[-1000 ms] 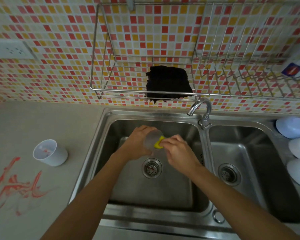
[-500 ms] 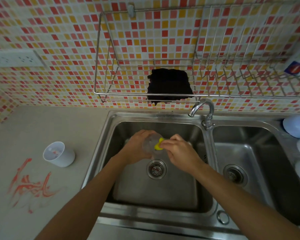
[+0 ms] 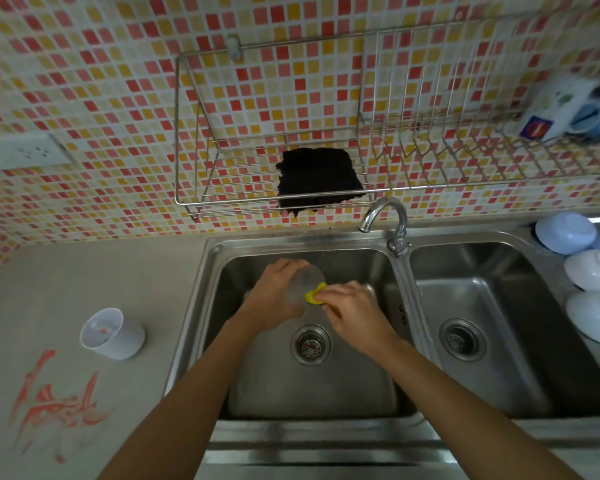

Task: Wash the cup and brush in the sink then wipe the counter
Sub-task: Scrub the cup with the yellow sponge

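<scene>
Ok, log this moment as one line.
stage: scrubbing | left hand: holds clear cup over left basin | right hand: pinches yellow sponge against cup | counter: red smears unwiped

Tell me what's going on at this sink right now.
A person is washing a clear plastic cup over the left basin of a steel double sink. The left hand holds the cup, and the right hand presses a yellow sponge against it. A white cup and red smears wait on the grey counter.
</scene>
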A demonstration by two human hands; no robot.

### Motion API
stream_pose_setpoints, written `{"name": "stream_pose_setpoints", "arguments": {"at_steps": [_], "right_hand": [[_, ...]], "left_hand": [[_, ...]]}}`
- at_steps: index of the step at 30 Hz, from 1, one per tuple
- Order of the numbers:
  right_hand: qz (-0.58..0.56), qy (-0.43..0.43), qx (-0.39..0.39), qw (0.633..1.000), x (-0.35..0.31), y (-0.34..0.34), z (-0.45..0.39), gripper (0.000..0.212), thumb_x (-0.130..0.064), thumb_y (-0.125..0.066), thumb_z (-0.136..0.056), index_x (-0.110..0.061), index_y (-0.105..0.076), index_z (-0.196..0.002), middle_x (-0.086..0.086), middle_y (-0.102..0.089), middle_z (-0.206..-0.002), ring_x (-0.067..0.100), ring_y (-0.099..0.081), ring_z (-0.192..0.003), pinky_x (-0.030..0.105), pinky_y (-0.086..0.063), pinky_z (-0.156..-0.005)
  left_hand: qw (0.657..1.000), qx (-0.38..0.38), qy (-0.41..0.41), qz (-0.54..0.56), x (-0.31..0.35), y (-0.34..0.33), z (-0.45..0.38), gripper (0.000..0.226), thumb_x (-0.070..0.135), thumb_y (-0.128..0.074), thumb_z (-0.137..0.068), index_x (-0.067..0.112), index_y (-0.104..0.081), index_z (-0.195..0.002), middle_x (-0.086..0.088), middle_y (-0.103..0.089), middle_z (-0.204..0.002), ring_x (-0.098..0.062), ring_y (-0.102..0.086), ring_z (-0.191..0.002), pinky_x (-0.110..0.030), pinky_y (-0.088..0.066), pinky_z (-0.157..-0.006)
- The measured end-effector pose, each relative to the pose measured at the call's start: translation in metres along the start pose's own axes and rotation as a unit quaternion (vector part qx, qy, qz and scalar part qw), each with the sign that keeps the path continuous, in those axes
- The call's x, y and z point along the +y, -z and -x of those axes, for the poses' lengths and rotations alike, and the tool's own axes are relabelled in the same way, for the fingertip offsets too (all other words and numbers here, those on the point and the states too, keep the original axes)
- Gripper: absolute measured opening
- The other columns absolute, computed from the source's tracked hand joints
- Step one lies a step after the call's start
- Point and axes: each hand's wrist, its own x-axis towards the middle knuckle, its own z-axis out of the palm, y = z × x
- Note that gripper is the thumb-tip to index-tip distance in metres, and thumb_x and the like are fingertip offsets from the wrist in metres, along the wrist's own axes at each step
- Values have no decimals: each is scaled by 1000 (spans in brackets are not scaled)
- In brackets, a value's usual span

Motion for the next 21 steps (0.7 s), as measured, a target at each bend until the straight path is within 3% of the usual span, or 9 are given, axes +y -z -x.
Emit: {"name": "stream_pose_setpoints", "arguments": {"at_steps": [6, 12, 18, 21], "right_hand": [[-6, -37, -21, 999, 5, 5, 5, 26, -12, -63, -80, -20, -70, -103, -2, -70, -106, 21, -62, -93, 31, -48, -85], [-18, -115, 4, 993, 26, 25, 14, 20, -14, -66, -78, -19, -68, -97, -2, -68, -98, 17, -60, -89, 24, -46, -75], [-37, -39, 25, 998, 18, 25, 10, 24, -15, -65, -83, -21, -68, -106, -6, -68, -107, 14, -57, -93, 24, -45, -82], [18, 34, -9, 999, 16, 17, 7, 31, -14, -63, -84, -25, -68, -112, -10, -67, -113, 15, -55, -95, 27, -49, -83]], "left_hand": [[1000, -3, 22, 8, -2, -4, 8, 87, 19, -85, -62, 14, -43, -137, -4, -48, -133, -20, -43, -123, -24, -29, -104], [997, 8, 66, 43, -7, -5, 4, 92, 23, -87, -59, 19, -41, -138, -1, -47, -133, -19, -44, -123, -29, -35, -104], [999, -7, 24, 48, 2, -12, -1, 88, 16, -87, -58, 10, -45, -135, -5, -51, -130, -17, -47, -117, -15, -29, -96], [997, 3, 17, 79, 3, -15, -2, 87, 18, -88, -57, 11, -47, -133, -5, -52, -127, -18, -50, -115, -17, -33, -94]]}}
